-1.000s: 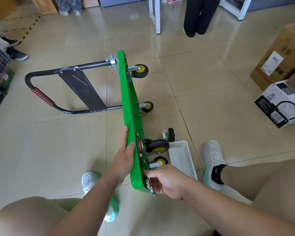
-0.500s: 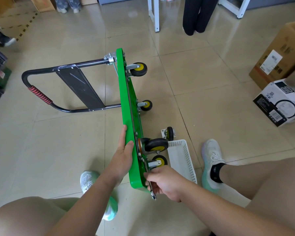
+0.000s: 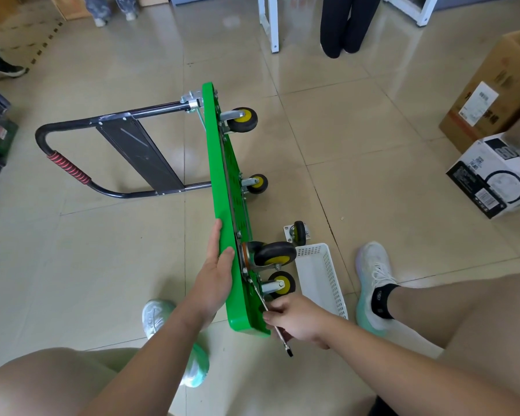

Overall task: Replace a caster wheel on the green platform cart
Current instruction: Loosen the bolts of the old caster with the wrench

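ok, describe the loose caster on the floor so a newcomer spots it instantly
Find the green platform cart standing on its edge mid-floor. Beside its near end lies a white perforated basket, and the loose caster sits on the tiles just beyond the basket's far corner. Unlike the four black-and-yellow wheels bolted to the cart, it stands alone, with its silver mounting plate exposed.
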Demonstrator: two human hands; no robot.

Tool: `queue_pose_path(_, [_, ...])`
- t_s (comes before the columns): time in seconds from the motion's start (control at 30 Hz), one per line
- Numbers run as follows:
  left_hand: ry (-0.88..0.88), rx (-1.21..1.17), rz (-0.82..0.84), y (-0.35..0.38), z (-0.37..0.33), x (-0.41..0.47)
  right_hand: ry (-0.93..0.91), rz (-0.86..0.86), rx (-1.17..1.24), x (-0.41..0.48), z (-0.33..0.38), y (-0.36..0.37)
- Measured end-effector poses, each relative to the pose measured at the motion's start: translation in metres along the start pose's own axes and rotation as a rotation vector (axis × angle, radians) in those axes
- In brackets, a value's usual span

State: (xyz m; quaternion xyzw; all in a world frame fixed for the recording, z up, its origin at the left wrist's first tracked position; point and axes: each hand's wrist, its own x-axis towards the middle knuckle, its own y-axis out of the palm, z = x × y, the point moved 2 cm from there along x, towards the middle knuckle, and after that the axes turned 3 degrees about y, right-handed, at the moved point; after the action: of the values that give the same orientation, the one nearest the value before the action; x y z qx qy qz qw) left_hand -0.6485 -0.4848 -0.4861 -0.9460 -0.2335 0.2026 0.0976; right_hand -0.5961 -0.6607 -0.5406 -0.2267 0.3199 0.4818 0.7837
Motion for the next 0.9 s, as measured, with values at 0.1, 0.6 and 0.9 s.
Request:
queue_pose_path(0.1, [-0.002,-0.006,0.004,-0.001,0.001,0.0,-0.011,-0.03,-0.05,0.007,-0.008,0.002])
queue_pose_path(0.6, [0.003,-0.023,-0.02,-0.001,0.002,0.0,-0.126,-0.2,-0.08,0.087,-0.039,0.013])
queue_pose_path(0.9, [0.011,-0.012,0.004,-0.001,0.0,-0.001,-0.093,-0.132,-0.181,0.025,-0.042,0.004])
